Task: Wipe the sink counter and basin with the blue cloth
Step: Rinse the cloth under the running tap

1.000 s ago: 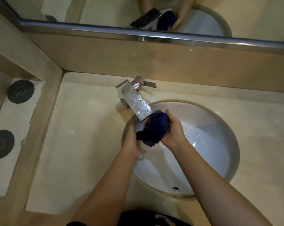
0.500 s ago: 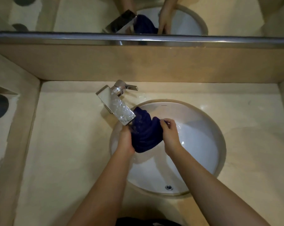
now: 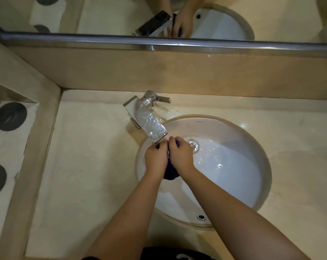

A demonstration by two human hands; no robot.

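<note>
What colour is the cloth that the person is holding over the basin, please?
Dark blue; the cloth shows best in the head view.

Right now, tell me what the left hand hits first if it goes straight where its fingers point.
Likely the end of the faucet spout, just ahead of the left hand, which grips the blue cloth. Depth is unclear; it might pass under it to the basin wall.

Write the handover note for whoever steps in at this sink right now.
Left hand and right hand: both grip the blue cloth, bunched between them.
Cloth: over the basin, just below the faucet spout; water shows on the spout and in the basin.
Done: cloth looks wetted.
Left: wipe the counter and basin; probably shut off the faucet first.
</note>
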